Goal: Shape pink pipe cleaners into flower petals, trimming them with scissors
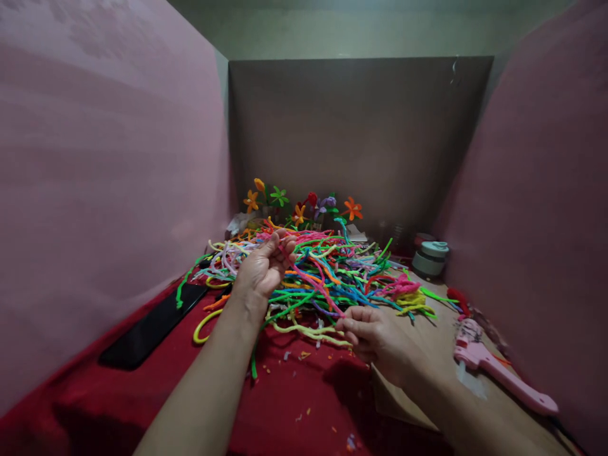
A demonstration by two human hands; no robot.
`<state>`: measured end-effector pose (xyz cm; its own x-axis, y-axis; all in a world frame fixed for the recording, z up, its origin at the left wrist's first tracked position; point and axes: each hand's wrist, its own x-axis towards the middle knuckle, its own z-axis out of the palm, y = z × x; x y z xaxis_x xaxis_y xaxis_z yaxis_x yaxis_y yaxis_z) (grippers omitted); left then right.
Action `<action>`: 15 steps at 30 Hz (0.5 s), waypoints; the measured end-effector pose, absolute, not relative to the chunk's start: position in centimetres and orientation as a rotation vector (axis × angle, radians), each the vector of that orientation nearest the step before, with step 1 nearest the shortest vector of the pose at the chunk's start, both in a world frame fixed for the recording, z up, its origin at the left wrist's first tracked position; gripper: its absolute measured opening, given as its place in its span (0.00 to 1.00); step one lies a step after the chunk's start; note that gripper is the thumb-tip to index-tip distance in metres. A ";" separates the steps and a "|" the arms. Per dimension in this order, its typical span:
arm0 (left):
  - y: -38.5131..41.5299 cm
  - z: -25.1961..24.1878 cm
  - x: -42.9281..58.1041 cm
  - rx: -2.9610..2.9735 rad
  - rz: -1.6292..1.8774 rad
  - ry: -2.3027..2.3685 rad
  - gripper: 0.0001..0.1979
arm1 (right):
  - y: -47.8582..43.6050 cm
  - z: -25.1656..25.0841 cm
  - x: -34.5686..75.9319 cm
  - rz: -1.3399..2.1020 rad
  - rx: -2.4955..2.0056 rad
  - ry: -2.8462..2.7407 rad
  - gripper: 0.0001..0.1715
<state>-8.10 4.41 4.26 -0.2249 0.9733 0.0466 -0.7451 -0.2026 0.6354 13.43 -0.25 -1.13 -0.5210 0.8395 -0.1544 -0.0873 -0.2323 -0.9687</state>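
A pink pipe cleaner (pixel 311 278) stretches slantwise between my two hands, above a heap of pipe cleaners (pixel 304 301) in many colours. My left hand (pixel 268 263) is closed on its upper end, with the palm turned partly up and the fingers curled. The lower end is pinched between thumb and fingertips of my right hand (pixel 373 332), near the front right of the heap. Part of the strand behind the left fingers is hidden.
Fuzzy flowers (pixel 299 212) stand behind the heap. A black phone (pixel 152 326) lies at left on the red cloth (pixel 285 418). To the right are a pink glue gun (pixel 498 367) on cardboard (pixel 441 329) and a lidded jar (pixel 430 258). Pink panels rise on both sides.
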 end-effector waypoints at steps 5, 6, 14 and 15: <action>4.7 4.0 -8.0 0.566 1.773 0.548 0.09 | -0.8 -1.1 13.0 1.611 -1.001 -1.456 0.13; 4.8 3.9 -8.0 0.576 1.791 0.539 0.09 | -1.0 -1.1 13.0 1.582 -1.015 -1.497 0.14; 4.2 4.2 -8.9 0.707 1.762 0.598 0.09 | -2.6 -0.5 12.5 1.538 -1.100 -1.573 0.15; 4.1 4.4 -9.1 0.728 1.738 0.608 0.08 | -2.7 -0.4 12.5 1.536 -1.098 -1.577 0.16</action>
